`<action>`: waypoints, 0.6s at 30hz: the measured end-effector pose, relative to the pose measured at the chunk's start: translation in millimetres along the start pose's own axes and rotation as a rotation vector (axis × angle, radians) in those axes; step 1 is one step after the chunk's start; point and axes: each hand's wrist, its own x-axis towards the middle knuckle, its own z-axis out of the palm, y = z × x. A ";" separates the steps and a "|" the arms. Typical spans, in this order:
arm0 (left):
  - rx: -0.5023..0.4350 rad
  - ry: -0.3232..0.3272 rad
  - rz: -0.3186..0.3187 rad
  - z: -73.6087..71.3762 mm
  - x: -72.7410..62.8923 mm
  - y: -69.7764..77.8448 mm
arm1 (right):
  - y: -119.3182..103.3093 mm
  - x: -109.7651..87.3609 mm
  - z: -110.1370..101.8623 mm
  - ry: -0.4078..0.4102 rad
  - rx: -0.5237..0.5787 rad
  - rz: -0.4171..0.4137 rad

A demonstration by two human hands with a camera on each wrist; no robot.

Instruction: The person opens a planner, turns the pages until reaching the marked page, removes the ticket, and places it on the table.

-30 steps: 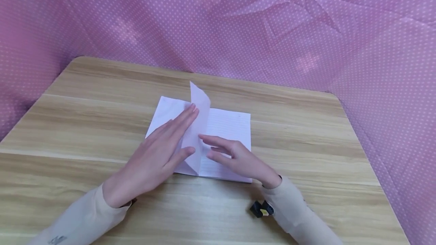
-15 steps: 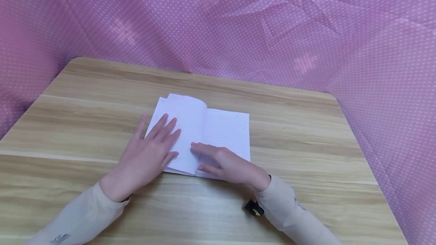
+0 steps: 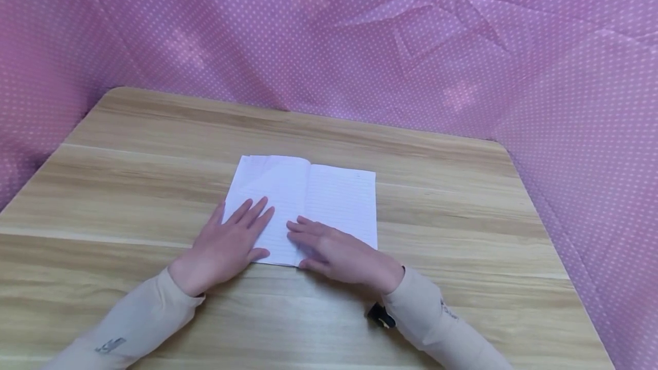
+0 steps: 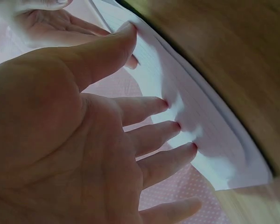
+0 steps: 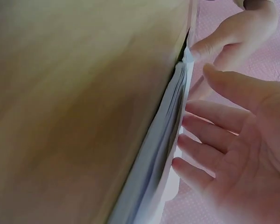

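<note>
An open notebook (image 3: 341, 198) with white ruled pages lies on the wooden table in the head view. Spread fingers of my left hand (image 3: 226, 247) rest on its left page (image 3: 277, 187). My right hand (image 3: 341, 253) lies near the centre fold, fingertips touching the paper, with its palm over the lower right page. In the left wrist view, several fingertips of the left hand (image 4: 102, 135) press on the page (image 4: 200, 121). The right wrist view has the right hand (image 5: 242, 140) beside the notebook's layered page edges (image 5: 158, 126). Neither hand grips anything.
The wooden table (image 3: 462, 210) has rounded far corners. A pink polka-dot cloth (image 3: 329, 39) hangs behind it and along both sides. A small black device (image 3: 381, 316) sits at the right sleeve's cuff.
The raised page has come down onto the left side and now lies nearly flat. My left hand followed it left, then slid slightly toward me. The right fingers shifted left to the fold.
</note>
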 end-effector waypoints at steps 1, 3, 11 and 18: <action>-0.003 0.000 -0.001 0.3 -0.1 0.0 | 1.7 -2.2 -0.3 0.007 0.000 0.004; -0.007 -0.003 -0.003 0.6 0.0 0.0 | 6.1 -7.6 -1.0 0.024 -0.003 0.018; -0.032 -0.044 -0.020 0.5 1.0 -0.2 | 24.7 -36.2 -7.3 0.070 0.000 0.108; -0.041 -0.044 -0.021 -0.5 0.4 -0.8 | 35.5 -61.4 -13.3 0.084 -0.006 0.208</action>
